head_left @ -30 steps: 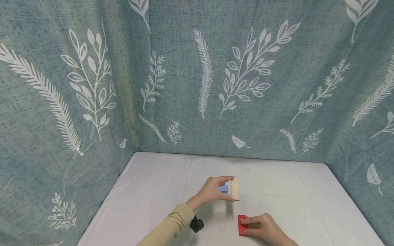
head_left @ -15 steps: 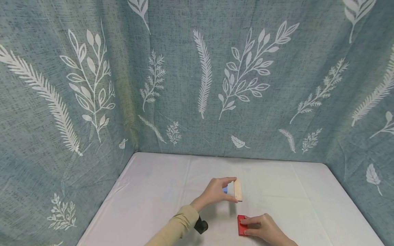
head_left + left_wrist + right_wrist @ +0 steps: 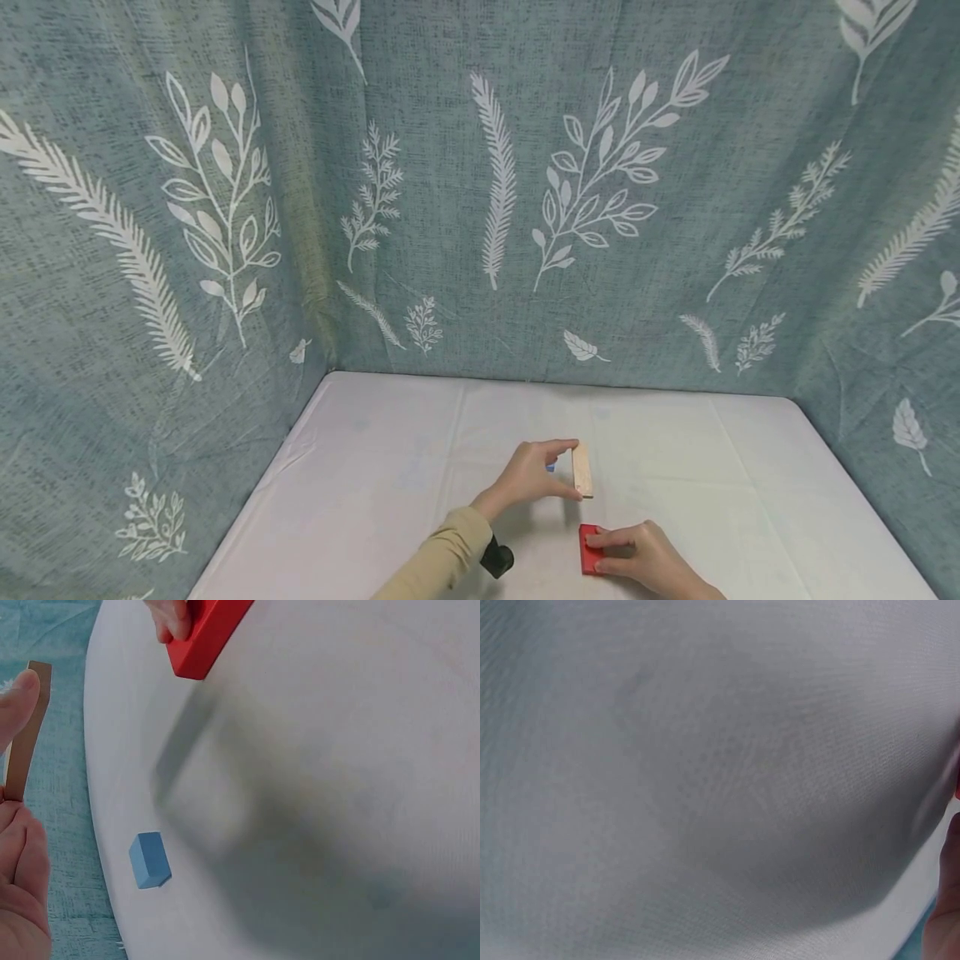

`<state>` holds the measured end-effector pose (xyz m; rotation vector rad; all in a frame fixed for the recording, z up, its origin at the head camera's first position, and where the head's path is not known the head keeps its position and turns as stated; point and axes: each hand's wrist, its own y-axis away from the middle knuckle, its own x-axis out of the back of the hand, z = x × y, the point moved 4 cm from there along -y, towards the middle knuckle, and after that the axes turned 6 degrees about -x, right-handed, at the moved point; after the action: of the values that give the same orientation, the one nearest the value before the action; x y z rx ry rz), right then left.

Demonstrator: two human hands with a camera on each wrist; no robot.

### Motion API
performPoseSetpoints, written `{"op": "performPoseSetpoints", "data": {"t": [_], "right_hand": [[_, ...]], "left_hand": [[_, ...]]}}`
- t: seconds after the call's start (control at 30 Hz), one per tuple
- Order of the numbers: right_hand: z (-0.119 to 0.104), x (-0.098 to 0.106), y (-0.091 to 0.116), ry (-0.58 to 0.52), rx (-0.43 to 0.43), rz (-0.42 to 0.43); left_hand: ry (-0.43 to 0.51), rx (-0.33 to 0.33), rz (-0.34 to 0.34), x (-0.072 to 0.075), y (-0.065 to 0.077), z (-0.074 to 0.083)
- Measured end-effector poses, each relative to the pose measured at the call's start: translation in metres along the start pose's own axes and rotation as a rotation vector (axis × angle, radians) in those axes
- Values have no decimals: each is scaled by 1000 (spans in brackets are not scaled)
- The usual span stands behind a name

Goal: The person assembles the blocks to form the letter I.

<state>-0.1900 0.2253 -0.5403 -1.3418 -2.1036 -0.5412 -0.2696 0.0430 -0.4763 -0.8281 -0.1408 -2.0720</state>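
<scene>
My left hand (image 3: 521, 479) pinches a flat, pale wooden block (image 3: 582, 470) by its two ends, between thumb and fingers. That block is raised off the table; its shadow falls on the cloth in the left wrist view. Nearer to me, my right hand (image 3: 643, 553) grips a red block (image 3: 587, 563) that rests on the table. Fingers cover part of the red block's right side. A small blue block (image 3: 150, 860) lies on the cloth, mostly hidden behind the left hand in the head view. The right wrist view catches only the edge of the right hand (image 3: 946, 892).
White cloth covers the table (image 3: 712, 483). A blue-green curtain (image 3: 450, 192) with white leaf prints hangs behind it and along both sides. On the left wrist sits a black camera (image 3: 497, 557).
My left hand has moved slightly right and towards me with the wooden block, nearing the red one and hiding more of the blue block. The right hand and red block have stayed put.
</scene>
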Motion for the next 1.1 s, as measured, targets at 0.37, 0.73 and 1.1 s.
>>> {"op": "performPoseSetpoints", "data": {"t": [0.37, 0.73, 1.1], "right_hand": [[0, 1, 1, 12, 8, 3], [0, -1, 2, 2, 31, 6], [1, 0, 2, 22, 46, 25]], "left_hand": [[-71, 18, 2, -7, -1, -3], [-110, 26, -21, -15, 0, -6], [-102, 9, -24, -25, -1, -7]]}}
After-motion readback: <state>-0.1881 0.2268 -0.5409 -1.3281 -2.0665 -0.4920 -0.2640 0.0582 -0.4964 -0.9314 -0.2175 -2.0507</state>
